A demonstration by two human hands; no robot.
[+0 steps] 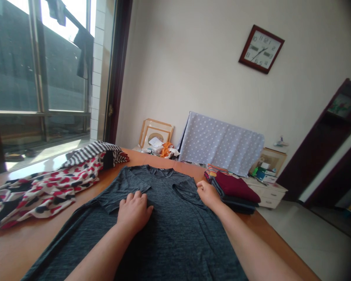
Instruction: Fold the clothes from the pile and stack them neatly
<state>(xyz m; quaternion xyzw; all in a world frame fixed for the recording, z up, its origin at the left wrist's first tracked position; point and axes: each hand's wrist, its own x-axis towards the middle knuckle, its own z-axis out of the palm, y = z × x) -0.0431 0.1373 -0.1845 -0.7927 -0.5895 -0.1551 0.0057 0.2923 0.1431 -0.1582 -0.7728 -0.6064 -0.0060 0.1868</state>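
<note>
Left hand open and flat, palm down on a dark grey heathered knit T-shirt, fingers on the edge of one inward-folded sleeve; right hand curled narrow, pinching the other folded sleeve near the neckline. Shirt's long axis straight ahead from the body, collar far, right hand nearer it. Beyond, on an orange-brown wooden table, a red-and-white heart-print cloth and black-and-white striped fabric to the left; a folded clothing stack topped with maroon knit just beside the right hand.
</note>
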